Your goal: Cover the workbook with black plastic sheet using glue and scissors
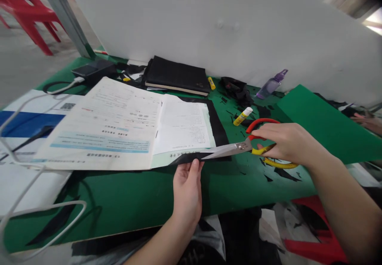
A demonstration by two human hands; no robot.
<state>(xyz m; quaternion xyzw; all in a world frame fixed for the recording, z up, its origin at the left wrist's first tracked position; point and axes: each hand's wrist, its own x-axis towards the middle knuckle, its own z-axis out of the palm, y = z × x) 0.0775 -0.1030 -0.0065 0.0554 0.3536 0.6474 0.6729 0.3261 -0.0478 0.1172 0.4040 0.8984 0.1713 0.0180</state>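
Foremost, the left hand (pixel 188 181) pinches in its grip the black paper (pixel 219 123) at the near edge of an open textbook (pixel 128 127) on the green desk (pixel 134 197); the right hand's (pixel 286 139) grip encloses scissors (pixel 228 150), their blades along that edge. Judging by scattered scraps (pixel 286 174), some cutting appears done; the near strip, still attached, seemingly is left. Chinese print, blurred, resists reading, as does that on the glue stick (pixel 243 116) beyond

Booklet (pixel 128 127): heading "1.3" (pixel 116 155), other print blurred. QR code (pixel 68 106) on blue-white sheet (pixel 30 123).
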